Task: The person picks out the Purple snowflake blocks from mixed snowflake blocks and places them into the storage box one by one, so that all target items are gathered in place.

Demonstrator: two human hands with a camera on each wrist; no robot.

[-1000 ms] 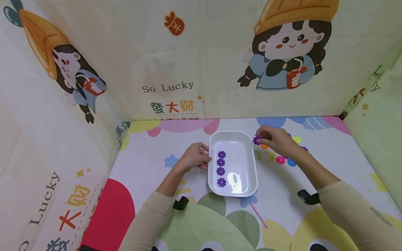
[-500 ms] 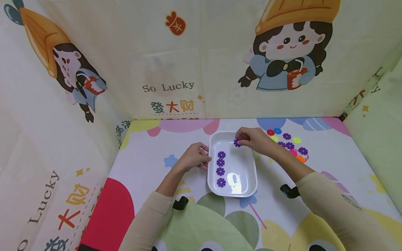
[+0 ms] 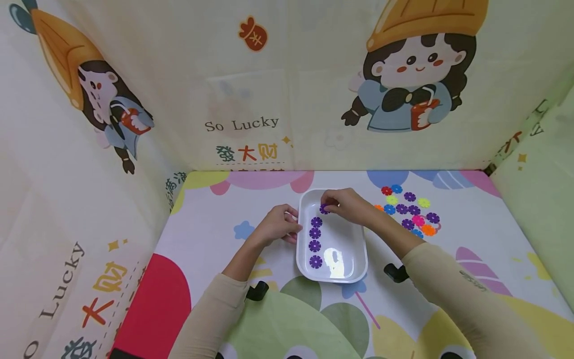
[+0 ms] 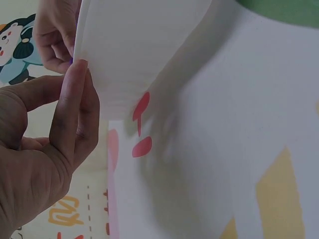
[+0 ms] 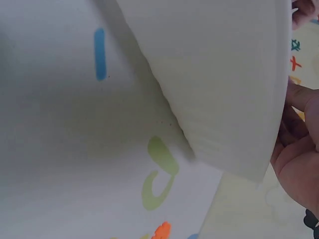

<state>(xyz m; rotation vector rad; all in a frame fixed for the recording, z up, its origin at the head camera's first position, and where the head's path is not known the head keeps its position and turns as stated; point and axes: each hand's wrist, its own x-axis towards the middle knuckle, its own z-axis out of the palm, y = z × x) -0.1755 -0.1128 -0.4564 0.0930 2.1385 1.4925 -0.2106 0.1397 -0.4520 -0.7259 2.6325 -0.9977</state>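
Observation:
A white rectangular tray [image 3: 350, 249] stands on the table, with several purple snowflake-shaped plastic discs [image 3: 315, 233] in a column along its left side. My left hand [image 3: 280, 223] holds the tray's left rim; in the left wrist view my left hand [image 4: 55, 129] has its fingertips at that rim. Over the tray's far end, my right hand [image 3: 345, 204] pinches another purple disc [image 3: 324, 209] just beyond the top of the column. The tray wall hides that disc and the fingertips of my right hand [image 5: 301, 144] in the right wrist view.
Loose discs in purple, red, blue, yellow, pink and orange lie right of the tray, among them an orange disc [image 3: 428, 229]. A printed cloth wall [image 3: 314, 144] rises behind the table, with more cloth at both sides.
My right hand has carried a purple disc leftward from beside the loose pile to over the tray, near the column's far end. My left hand has stayed at the rim.

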